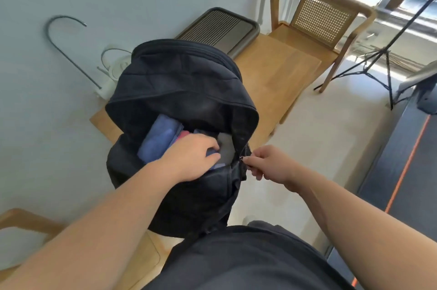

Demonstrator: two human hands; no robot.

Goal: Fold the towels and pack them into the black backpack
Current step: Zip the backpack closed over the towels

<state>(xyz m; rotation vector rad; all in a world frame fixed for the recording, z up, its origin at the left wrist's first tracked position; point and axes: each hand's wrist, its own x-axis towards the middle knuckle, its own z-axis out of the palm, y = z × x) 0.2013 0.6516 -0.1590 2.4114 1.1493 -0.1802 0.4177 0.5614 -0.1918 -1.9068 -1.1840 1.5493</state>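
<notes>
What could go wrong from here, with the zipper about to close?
1. The left hand is pressed into the black backpack opening on the towels while the right hand pinches the zipper pull; zipping now could nip the fingers.
2. The grey towel lies right beside the zipper track and the blue towel sits high, so fabric may snag in the teeth.
3. The backpack overhangs the wooden table edge; a hard pull may tip it.

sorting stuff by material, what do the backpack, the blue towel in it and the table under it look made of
Backpack: matte black woven fabric, probably nylon or polyester; it creases and slumps softly.
Blue towel: soft, slightly fuzzy cloth, likely microfibre or terry; folded, no shine.
Table: light wood with visible grain and a smooth, faintly glossy finish.
</notes>
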